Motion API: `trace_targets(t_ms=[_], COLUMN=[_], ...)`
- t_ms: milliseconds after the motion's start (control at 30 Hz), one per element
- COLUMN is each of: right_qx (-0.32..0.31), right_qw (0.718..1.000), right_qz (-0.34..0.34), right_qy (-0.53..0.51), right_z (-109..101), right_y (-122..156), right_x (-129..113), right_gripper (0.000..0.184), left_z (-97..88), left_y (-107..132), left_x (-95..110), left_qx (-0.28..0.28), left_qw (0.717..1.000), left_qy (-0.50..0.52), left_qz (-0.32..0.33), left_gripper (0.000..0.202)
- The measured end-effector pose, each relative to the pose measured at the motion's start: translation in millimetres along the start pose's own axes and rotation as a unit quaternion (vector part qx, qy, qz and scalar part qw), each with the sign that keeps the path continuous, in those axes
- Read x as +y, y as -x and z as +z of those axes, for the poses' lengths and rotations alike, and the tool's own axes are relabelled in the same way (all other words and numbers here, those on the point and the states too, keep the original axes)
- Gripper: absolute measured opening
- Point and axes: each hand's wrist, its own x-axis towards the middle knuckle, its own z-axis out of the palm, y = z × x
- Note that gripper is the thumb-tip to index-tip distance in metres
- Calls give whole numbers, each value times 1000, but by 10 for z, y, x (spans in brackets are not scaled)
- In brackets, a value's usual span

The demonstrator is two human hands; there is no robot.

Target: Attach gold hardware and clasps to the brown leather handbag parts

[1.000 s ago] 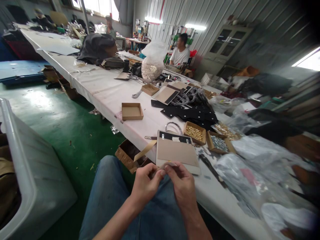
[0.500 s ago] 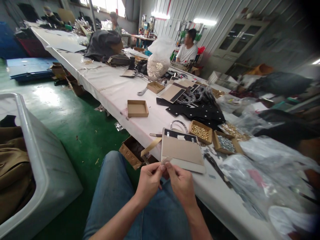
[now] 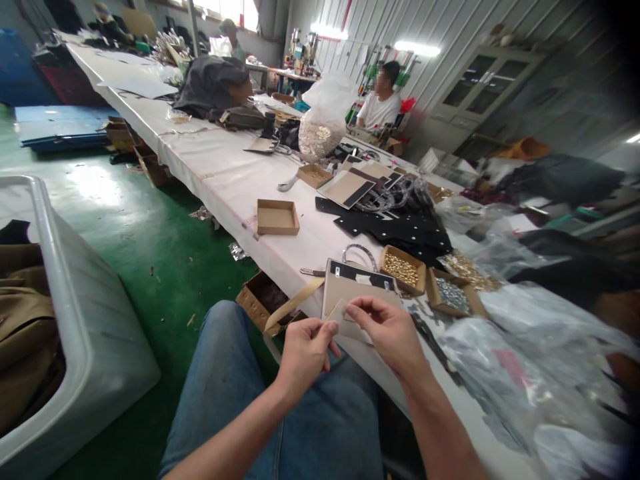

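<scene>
1. Head view, far left: a white plastic tub (image 3: 65, 333) stands on the glossy green floor (image 3: 135, 247), with olive-brown fabric (image 3: 25, 333) heaped inside.
2. Past my blue denim jeans (image 3: 225, 353), an open cardboard box (image 3: 257, 300) sits on the floor beside the long white-covered table (image 3: 215, 167). An empty kraft-brown box (image 3: 277, 217) rests on the tabletop.
3. My left hand (image 3: 305, 353) is over my lap, its fingers (image 3: 320, 328) pressed together on the lower corner of a small flat beige piece (image 3: 337, 317). That piece is between my hands, just in front of the table edge.
4. My right hand (image 3: 385, 330) is just beside it. Its fingers (image 3: 353, 310) reach the piece's edge, but I cannot tell whether they pinch it.
5. Behind my hands lies a tan rectangular panel with a black top band (image 3: 367, 288), and a long beige strap (image 3: 293, 305) trails left from it. Its tan face looks plain, with no studs that I can see.
6. To the right, a kraft tray of gold studs (image 3: 403, 270) and a kraft tray of silver studs (image 3: 453, 295) remain full. Beyond them, black panels (image 3: 390, 230) already carry studs.
7. Far right, crumpled clear plastic bags (image 3: 500, 353) cover the table.
</scene>
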Motion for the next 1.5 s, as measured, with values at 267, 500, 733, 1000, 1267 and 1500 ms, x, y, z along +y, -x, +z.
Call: trace_targets(t_ms=[267,500,733,1000,1267,1500], right_qx=[26,45,36,31,-12,-106], right_qw=[980,952,958,962,978,986], right_qz=[-110,-187,-170,-143,-133,-40], right_qy=[166,238,226,231,159,124], right_z=[-43,10,60,98,-16,-68], right_y=[-612,-1240,-1341,-1392,-1540,-1630], right_x=[-18,130,368,362,466,342], right_gripper=[24,18,19,20,48,67], left_z=[130,403,369,365,350,387], left_y=[-419,-688,-739,-871,-889,-851], left_x=[290,208,-73,-121,-157,-143], left_qx=[-66,25,4,-12,-20,-40], left_qw=[997,992,991,991,993,991], left_qy=[-43,-120,-131,-117,-97,-131], left_qz=[-25,12,-25,-57,-68,-14], left_gripper=[28,38,36,40,39,42])
